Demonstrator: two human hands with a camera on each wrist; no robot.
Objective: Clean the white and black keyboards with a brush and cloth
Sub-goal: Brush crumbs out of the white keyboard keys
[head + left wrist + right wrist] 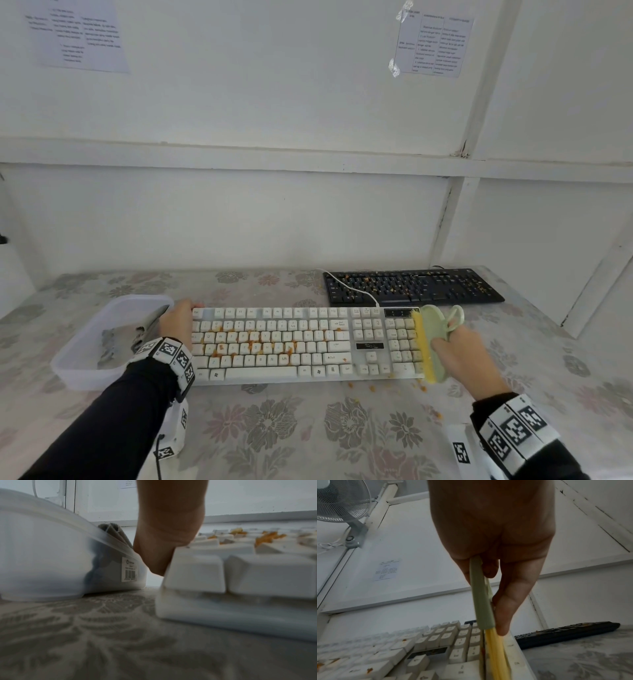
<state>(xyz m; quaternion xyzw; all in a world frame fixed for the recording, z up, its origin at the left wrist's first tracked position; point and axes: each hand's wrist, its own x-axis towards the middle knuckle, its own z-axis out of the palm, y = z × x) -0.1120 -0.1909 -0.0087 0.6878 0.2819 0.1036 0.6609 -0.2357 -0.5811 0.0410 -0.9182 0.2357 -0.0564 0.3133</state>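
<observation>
Right hand point(459, 356) curled round a pale green brush point(432, 342), yellow bristles down on the far right edge of the white keyboard point(274, 342), over the number pad. Left hand point(178, 320) braced against the keyboard's left end, fingers laid along that edge beside the clear plastic tub point(68, 356); hard to tell from the wrist view whether gripping or merely pressing. Grey cloth point(113, 532) folded inside the tub, untouched. Orange crumbs point(253, 346) thick across the middle letter rows, a few more spilled onto the flowered tablecloth point(308, 428) in front of the right corner. Black keyboard point(411, 286) behind and to the right, also speckled with crumbs, near the white one's top right corner, white cable point(349, 287) draped over its left part. Likely risks from here: a sweep toward the rear flicking debris onto the black keyboard and doubling the later work; a stroke toward the front scattering more crumbs over the cloth-covered table rather than gathering them; bristles pressed too hard, driving fragments down between keys instead of lifting them; the keyboard skidding on the smooth tablecloth if the left hand's brace slackens; a wide leftward stroke knocking the tub. Bulk of the task ahead, judging by the mess remaining.
</observation>
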